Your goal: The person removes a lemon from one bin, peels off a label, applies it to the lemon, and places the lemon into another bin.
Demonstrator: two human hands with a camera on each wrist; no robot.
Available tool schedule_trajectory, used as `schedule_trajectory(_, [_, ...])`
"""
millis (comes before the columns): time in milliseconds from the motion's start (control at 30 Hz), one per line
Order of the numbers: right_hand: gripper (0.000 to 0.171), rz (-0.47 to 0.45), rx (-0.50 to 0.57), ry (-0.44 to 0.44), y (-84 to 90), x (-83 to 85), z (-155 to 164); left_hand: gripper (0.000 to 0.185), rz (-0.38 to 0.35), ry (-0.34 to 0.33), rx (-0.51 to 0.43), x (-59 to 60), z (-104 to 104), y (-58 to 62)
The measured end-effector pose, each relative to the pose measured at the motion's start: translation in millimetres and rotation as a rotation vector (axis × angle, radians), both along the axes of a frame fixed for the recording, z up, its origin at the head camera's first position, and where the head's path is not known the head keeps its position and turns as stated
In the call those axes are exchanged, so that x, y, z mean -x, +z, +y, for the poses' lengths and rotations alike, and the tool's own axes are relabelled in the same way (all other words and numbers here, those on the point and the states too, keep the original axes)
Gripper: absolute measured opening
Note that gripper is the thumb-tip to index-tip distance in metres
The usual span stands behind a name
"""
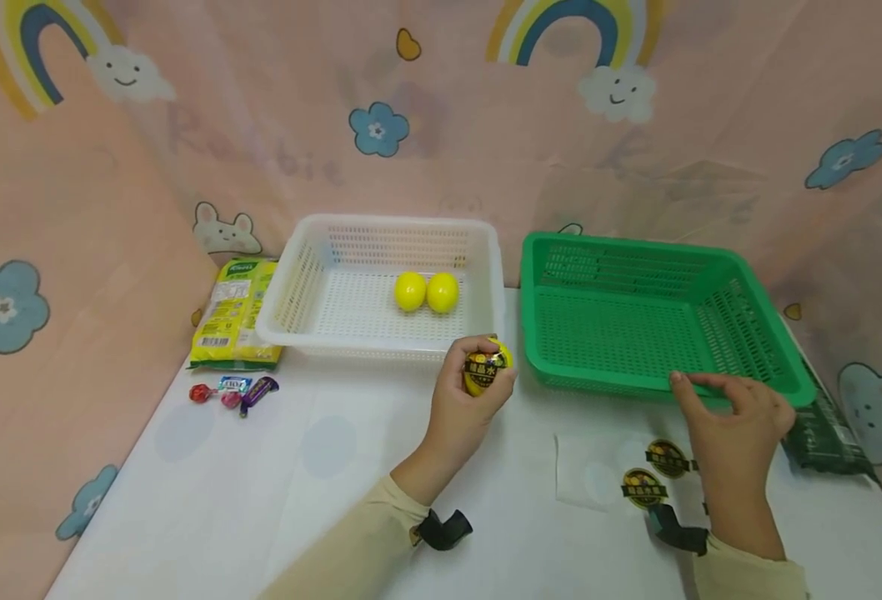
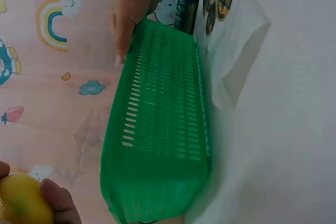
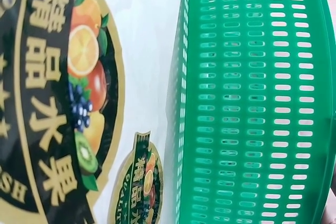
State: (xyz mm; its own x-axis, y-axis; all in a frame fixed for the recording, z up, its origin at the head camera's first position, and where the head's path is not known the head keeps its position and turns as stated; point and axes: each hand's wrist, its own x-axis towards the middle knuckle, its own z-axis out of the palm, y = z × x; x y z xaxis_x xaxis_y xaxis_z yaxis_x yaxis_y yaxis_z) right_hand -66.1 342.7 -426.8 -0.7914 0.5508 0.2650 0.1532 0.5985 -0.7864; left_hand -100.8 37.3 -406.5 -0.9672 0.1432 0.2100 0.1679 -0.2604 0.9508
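The left hand [image 1: 465, 398] is curling its fingers round a small, smooth yellow plastic lemon [image 1: 487, 367] bearing a dark fruit sticker, seemingly light and rigid, above the white worktop's [image 1: 261, 492] middle, while the right hand [image 1: 734, 417] is resting relaxed fingers on the green perforated plastic basket's [image 1: 636, 317] near rim.

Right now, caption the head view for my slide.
Left hand holds stickered lemon; right hand touches green basket.

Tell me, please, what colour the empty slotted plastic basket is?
Green slotted plastic basket; the head view shows it best.
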Motion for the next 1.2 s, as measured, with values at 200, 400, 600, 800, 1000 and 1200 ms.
schedule_trajectory(200, [0.034, -0.006, -0.028, 0.006, 1.5, 0.5, 0, 0.042, 0.06, -0.168, 0.103, 33.2, 30, 32.8])
schedule_trajectory(400, [0.033, -0.009, -0.049, 0.007, 2.2, -2.3, -2, 0.06, 0.123, -0.295, 0.336, 81.3, 72, 53.0])
schedule_trajectory(600, [0.032, 0.003, -0.07, 0.024, 3.1, -3.5, -2, 0.061, 0.056, -0.299, 0.739, 120.2, 110, 42.4])
schedule_trajectory(800, [0.031, 0.021, -0.089, 0.041, 3.6, -4.4, 1, 0.06, -0.092, -0.409, 0.868, 131.2, 128, 27.0])
schedule_trajectory(1000, [0.034, -0.004, -0.063, 0.043, 4.8, -5.6, -1, 0.055, -0.219, -0.454, 0.845, 132.7, 132, 20.5])
schedule_trajectory(1200, [0.035, -0.001, -0.049, 0.039, 6.3, -6.2, -2, 0.048, -0.221, -0.436, 0.854, 132.6, 133, 20.1])
